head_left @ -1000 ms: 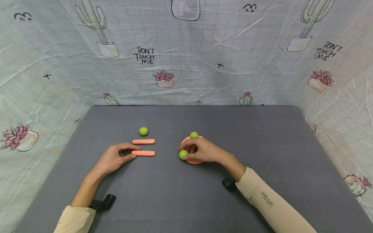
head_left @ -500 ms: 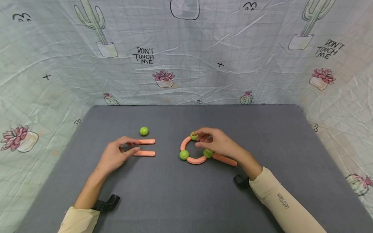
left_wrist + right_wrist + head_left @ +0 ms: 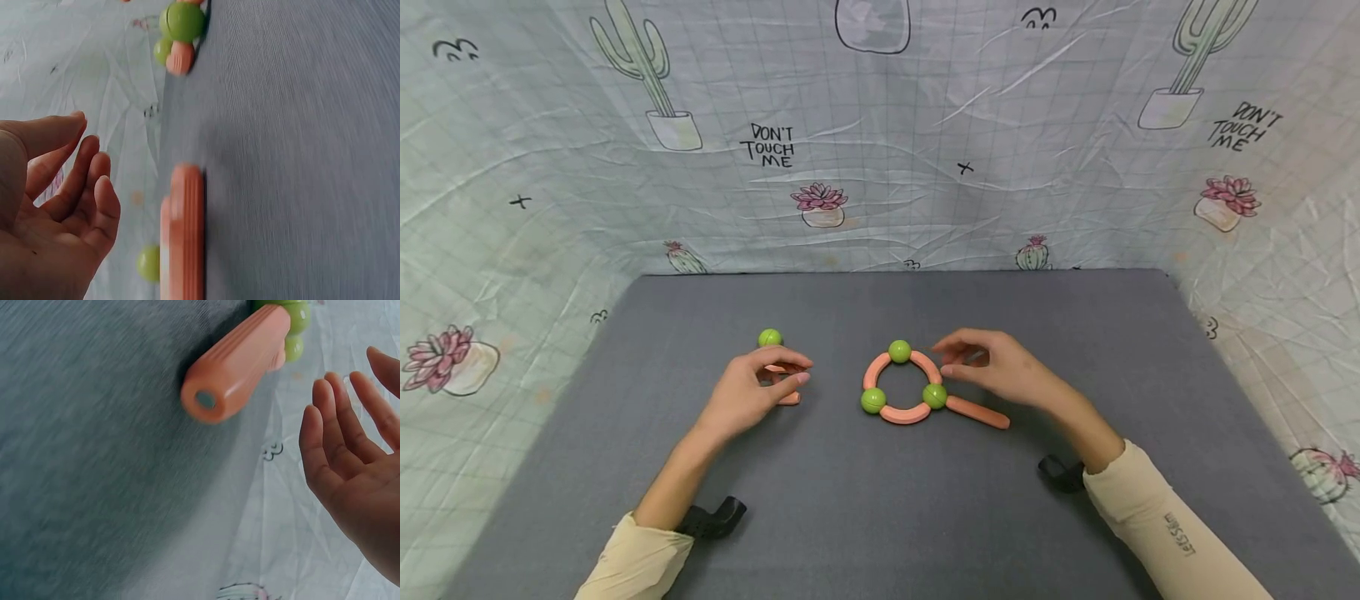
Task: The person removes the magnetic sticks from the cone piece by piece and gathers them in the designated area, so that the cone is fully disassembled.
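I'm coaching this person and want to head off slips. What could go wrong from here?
The loose, glossy, round green ball sits just beyond the left hand, so a brush might set it rolling.

The right hand is close to the ring of curved orange plastic-looking pieces and three glossy green balls; a bump could shift it or part a joint.

The straight, ribbed orange stick juts from the ring, so it might get caught.

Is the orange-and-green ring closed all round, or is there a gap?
Closed: in the head view, three curved orange pieces alternate with three green balls, no gap showing.
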`<act>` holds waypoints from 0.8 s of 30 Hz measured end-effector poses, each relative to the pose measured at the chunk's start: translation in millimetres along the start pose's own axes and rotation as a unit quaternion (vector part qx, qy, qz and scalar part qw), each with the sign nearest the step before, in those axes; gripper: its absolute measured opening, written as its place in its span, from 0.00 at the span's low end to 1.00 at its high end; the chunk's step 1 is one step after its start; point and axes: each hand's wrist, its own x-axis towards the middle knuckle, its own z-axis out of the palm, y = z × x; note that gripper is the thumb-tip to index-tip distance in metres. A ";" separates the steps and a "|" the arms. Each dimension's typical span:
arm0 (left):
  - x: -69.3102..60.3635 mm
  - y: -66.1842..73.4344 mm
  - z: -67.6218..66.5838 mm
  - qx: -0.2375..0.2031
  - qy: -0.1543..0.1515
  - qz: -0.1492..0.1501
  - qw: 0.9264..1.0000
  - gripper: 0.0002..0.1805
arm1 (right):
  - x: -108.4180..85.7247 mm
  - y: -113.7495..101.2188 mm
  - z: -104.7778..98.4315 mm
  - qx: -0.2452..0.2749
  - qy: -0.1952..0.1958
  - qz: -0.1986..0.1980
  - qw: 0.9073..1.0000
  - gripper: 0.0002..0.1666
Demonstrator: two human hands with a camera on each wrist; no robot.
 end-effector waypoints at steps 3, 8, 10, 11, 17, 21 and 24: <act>6.0 7.4 11.6 0.006 -0.009 0.026 1.000 0.12 | -3.5 5.2 -3.1 -0.003 -0.002 0.008 1.000 0.19; 13.2 19.6 29.1 0.024 -0.026 0.050 0.998 0.11 | -8.8 12.0 -5.3 -0.005 -0.011 0.014 1.000 0.20; 15.6 23.8 36.2 0.020 -0.038 0.047 0.998 0.11 | -10.7 14.2 -5.8 -0.003 -0.014 0.014 1.000 0.20; 16.9 25.5 40.0 0.016 -0.044 0.049 0.998 0.11 | -11.2 15.6 -6.1 -0.002 -0.015 0.017 1.000 0.20; 23.7 31.9 60.2 0.000 -0.070 0.068 0.995 0.11 | -15.1 22.7 -7.4 0.008 -0.037 0.032 0.999 0.20; 27.3 32.8 72.5 -0.013 -0.076 0.089 0.993 0.12 | -19.5 26.7 -9.0 0.012 -0.063 0.032 0.997 0.19; 29.9 34.2 82.4 -0.018 -0.082 0.101 0.991 0.13 | -24.2 27.7 -10.4 0.011 -0.079 0.035 0.996 0.19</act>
